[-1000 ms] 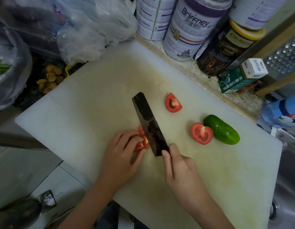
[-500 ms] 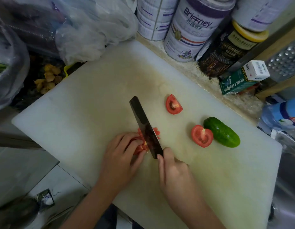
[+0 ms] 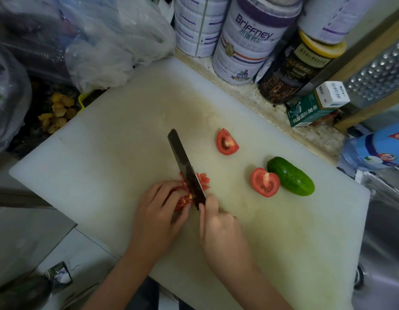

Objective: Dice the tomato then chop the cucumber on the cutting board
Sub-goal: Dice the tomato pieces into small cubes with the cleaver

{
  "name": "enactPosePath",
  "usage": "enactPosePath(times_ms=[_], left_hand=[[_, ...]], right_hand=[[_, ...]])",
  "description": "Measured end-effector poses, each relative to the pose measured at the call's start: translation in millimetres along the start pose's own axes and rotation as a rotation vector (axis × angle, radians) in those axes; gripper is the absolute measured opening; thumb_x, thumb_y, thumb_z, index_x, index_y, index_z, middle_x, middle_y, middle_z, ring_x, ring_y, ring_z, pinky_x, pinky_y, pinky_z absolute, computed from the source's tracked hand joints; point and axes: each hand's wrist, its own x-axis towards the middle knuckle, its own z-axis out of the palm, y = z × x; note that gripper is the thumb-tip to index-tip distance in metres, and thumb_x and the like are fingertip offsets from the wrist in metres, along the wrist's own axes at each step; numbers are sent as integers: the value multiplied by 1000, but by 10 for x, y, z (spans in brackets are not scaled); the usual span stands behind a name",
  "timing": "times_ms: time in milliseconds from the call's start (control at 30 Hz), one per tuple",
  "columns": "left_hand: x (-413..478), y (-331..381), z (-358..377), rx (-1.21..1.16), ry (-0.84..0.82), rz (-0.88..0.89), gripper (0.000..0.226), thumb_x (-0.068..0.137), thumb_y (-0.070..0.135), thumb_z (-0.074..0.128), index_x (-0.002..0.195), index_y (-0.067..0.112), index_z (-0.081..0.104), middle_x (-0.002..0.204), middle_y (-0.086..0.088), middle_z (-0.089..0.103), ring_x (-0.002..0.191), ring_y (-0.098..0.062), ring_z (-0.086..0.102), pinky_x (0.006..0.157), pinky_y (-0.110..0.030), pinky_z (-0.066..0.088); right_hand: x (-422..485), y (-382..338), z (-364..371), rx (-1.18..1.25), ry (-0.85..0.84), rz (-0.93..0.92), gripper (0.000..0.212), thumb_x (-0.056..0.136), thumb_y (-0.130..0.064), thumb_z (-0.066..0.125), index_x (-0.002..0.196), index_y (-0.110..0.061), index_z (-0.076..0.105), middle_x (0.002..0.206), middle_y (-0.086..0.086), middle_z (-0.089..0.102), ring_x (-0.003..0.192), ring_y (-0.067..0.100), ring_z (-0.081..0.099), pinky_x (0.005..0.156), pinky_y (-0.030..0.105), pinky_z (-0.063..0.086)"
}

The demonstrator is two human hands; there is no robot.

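Head view, the only one here. On the white plastic cutting board [image 3: 104, 164] the right hand [image 3: 218, 229] is closed in a fist around the handle of the dark broad-bladed kitchen knife [image 3: 185, 166]; the handle itself is hidden inside the fist. The long axis of the blade runs from this hand away and a little to the left, with its edge down in the fruit.

The left hand [image 3: 153, 211] lies just beside the blade on its left. Its fingers are curled over the red tomato piece [image 3: 183, 201] and press it to the board, with the fingertips very near the steel. On the other side of the blade lie the small red tomato cubes [image 3: 204, 179], already cut.

So the uncut part lies to the left of the knife, toward the holding fingers. I judge that each next cut must step that way, and the fingers must draw back as the piece gets shorter.

A red tomato wedge [image 3: 226, 143] lies farther back. A larger red tomato chunk [image 3: 264, 182] lies to the right and touches the short dark green cucumber [image 3: 291, 176]. The cucumber is whole, its long axis is diagonal, and it is nearer to the right hand, well apart from both.
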Motion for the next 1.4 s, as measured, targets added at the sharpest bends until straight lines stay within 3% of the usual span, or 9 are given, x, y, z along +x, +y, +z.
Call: enactPosePath(times_ms=[133, 233, 333, 467, 700, 900, 1033, 1267, 1400], left_hand=[[-8, -8, -1, 8, -2, -9, 21, 84, 26, 65, 98, 10, 71, 110, -3, 66, 104, -21, 57, 89, -34, 47], [-6, 0, 12, 12, 2, -16, 21, 84, 25, 65, 96, 10, 71, 109, -3, 66, 103, -22, 58, 88, -36, 48], [4, 25, 13, 7, 14, -40, 23, 86, 28, 60, 96, 10, 71, 108, -3, 66, 102, -22, 58, 88, -34, 47], [6, 29, 16, 1, 18, -53, 23, 86, 28, 61, 96, 10, 70, 109, -4, 66, 102, -23, 58, 89, -34, 46], [20, 30, 17, -14, 22, -55, 20, 85, 25, 64, 96, 10, 70, 107, -3, 66, 101, -19, 57, 88, -34, 47], [24, 31, 12, -21, 17, -63, 23, 86, 28, 61, 97, 10, 70, 107, -2, 66, 101, -20, 58, 87, -37, 48], [15, 35, 21, -26, 22, -80, 25, 86, 29, 62, 98, 9, 71, 107, -2, 66, 102, -20, 57, 87, -37, 47], [-25, -10, -35, -103, 0, -93, 41, 84, 40, 61, 109, 8, 65, 112, -5, 63, 106, -18, 54, 95, -23, 39], [-57, -66, -59, -89, -38, -92, 37, 86, 36, 58, 110, 8, 64, 112, -4, 64, 105, -18, 56, 92, -28, 44]], right_hand=[[-249, 111, -19, 33, -2, 7, 35, 102, -35, 19, 94, -13, 45, 36, 1, 45, 25, 19, 44, 34, 27, 15], [-274, 116, -41, 1, 13, 20, 22, 95, -34, 30, 88, -16, 42, 35, 1, 44, 24, 17, 42, 37, 24, 11], [-228, 120, -33, 34, -27, 5, 30, 100, -35, 22, 94, -15, 43, 38, 1, 46, 27, 20, 46, 32, 26, 17], [-32, 64, -30, 59, -1, -30, 17, 94, -29, 38, 87, -15, 45, 41, 1, 49, 32, 25, 49, 36, 26, 16], [-498, 214, -78, 75, -78, 48, 17, 90, -33, 35, 87, -17, 42, 37, -2, 43, 24, 18, 41, 30, 26, 16], [-613, 294, -294, 14, -134, 40, 16, 88, -34, 36, 83, -20, 40, 43, -8, 20, 25, 16, 37, 34, 27, 7], [-643, 410, -449, 116, -138, 1, 35, 100, -49, 18, 88, -24, 39, 45, -14, 8, 35, 19, 36, 33, 20, 6], [-580, 424, -471, 283, -107, -41, 21, 92, -51, 30, 77, -37, 31, 44, -7, 37, 42, 10, 37, 43, 24, 18], [-541, 272, -370, 286, -103, -78, 18, 99, -42, 34, 82, -34, 34, 44, -12, 25, 38, 6, 33, 41, 24, 18]])
